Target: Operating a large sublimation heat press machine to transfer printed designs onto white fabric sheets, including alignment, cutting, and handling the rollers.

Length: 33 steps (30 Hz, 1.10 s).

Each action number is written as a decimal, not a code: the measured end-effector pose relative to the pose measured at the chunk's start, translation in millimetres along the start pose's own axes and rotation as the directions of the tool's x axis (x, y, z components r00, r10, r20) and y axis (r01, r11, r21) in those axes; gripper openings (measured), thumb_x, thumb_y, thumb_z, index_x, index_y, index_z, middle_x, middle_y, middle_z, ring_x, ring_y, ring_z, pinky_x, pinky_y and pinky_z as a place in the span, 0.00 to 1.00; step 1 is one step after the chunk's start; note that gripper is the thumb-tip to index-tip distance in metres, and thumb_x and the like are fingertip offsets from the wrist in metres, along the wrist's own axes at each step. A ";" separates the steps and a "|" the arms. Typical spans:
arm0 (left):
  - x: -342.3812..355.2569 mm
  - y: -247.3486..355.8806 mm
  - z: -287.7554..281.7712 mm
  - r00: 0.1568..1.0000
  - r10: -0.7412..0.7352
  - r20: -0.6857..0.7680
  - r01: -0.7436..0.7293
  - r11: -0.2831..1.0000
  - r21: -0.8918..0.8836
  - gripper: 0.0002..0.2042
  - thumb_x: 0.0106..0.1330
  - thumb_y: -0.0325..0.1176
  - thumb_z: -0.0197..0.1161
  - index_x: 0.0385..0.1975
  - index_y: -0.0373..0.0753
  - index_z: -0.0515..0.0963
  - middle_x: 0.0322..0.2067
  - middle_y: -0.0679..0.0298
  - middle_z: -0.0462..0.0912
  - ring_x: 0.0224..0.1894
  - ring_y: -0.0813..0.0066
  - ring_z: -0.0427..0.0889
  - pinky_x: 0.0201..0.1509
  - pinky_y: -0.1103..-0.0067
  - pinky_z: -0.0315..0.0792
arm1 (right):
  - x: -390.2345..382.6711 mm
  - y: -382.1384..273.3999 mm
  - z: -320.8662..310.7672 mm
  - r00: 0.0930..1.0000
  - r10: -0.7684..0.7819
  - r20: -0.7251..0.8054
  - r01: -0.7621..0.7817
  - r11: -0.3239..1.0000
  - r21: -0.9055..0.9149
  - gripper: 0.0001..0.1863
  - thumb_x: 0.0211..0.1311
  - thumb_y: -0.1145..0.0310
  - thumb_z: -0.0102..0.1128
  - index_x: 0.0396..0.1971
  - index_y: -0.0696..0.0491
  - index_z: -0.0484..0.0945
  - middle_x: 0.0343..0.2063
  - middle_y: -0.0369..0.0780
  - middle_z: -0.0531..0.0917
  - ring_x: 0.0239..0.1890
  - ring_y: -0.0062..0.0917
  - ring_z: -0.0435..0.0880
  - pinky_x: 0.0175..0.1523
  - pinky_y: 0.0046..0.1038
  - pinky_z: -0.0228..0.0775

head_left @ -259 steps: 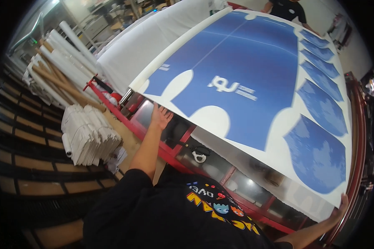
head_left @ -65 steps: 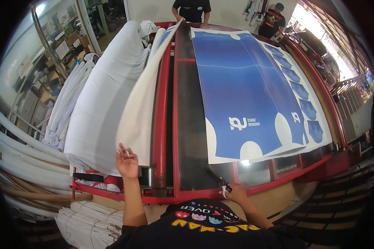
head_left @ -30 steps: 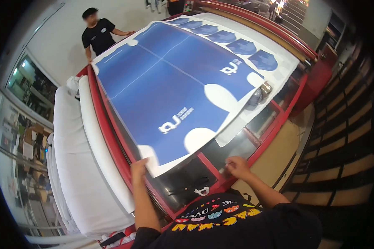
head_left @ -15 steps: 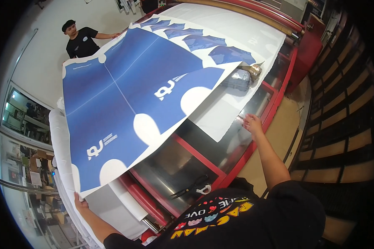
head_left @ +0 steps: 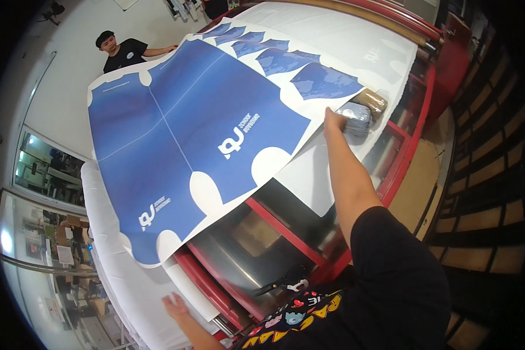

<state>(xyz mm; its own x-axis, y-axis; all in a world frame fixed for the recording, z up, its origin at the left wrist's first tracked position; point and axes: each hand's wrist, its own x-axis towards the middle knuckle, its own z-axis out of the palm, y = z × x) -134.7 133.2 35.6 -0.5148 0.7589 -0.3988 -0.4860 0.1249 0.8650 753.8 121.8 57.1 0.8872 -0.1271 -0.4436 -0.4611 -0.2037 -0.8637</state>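
Left hand (head_left: 174, 305) lower left of frame, fingers loose and spread, nothing in them, over the white fabric (head_left: 137, 286), off the sheet's near edge. Dark scissors (head_left: 271, 288) lower centre on the red-framed table (head_left: 286, 230). Printed blue sheet (head_left: 175, 125) spans left to upper centre, near edge hanging past the red roller (head_left: 207, 283). Right hand (head_left: 335, 121) right of centre at the sheet's edge; can't tell if fingers pinch it. Grey pack (head_left: 359, 119) just beside, brown pack (head_left: 373, 103) behind. Co-worker (head_left: 122, 53) upper left, arm reaching to the far edge.
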 end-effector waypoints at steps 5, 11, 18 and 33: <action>-108.7 -49.0 12.1 0.992 -0.123 -0.017 0.125 0.985 0.121 0.28 0.70 0.36 0.56 0.69 0.49 0.58 0.65 0.64 0.63 0.53 0.59 0.75 0.45 0.76 0.75 | -31.6 6.5 30.7 0.999 0.007 0.037 -0.011 0.995 0.104 0.25 0.47 0.59 0.75 0.37 0.64 0.81 0.42 0.51 0.84 0.43 0.39 0.85 0.49 0.35 0.75; -224.1 -87.7 120.5 0.857 -0.244 0.453 0.037 0.907 0.419 0.29 0.70 0.41 0.60 0.67 0.37 0.61 0.60 0.56 0.71 0.47 0.67 0.80 0.50 0.74 0.73 | -110.7 -24.3 24.0 0.939 -0.266 0.219 0.120 0.848 0.515 0.18 0.47 0.69 0.74 0.13 0.56 0.70 0.17 0.32 0.70 0.23 0.21 0.65 0.30 0.31 0.60; -326.6 -124.7 243.3 0.397 -0.482 0.781 0.021 0.856 0.517 0.32 0.73 0.51 0.50 0.68 0.34 0.59 0.64 0.55 0.67 0.58 0.64 0.75 0.61 0.72 0.69 | -226.6 -15.8 -17.9 0.824 -0.496 0.274 0.333 0.816 0.473 0.24 0.51 0.67 0.73 0.06 0.57 0.68 0.09 0.33 0.65 0.17 0.19 0.58 0.23 0.34 0.53; -187.4 35.9 243.9 0.596 -0.018 0.802 0.080 0.996 -0.037 0.28 0.71 0.53 0.51 0.62 0.38 0.68 0.59 0.59 0.72 0.56 0.61 0.75 0.60 0.65 0.70 | -490.5 111.6 -214.1 -0.525 -0.352 0.775 0.442 0.665 0.601 0.09 0.58 0.63 0.65 0.31 0.53 0.83 0.31 0.44 0.84 0.35 0.36 0.82 0.39 0.32 0.71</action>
<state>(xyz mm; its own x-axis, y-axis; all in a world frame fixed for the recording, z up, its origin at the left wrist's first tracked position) 116.6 151.3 215.6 0.2686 0.9632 -0.0094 -0.5514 0.1617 0.8184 263.0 -46.4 229.5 -0.2880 0.8909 0.3513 0.0971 0.3922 -0.9147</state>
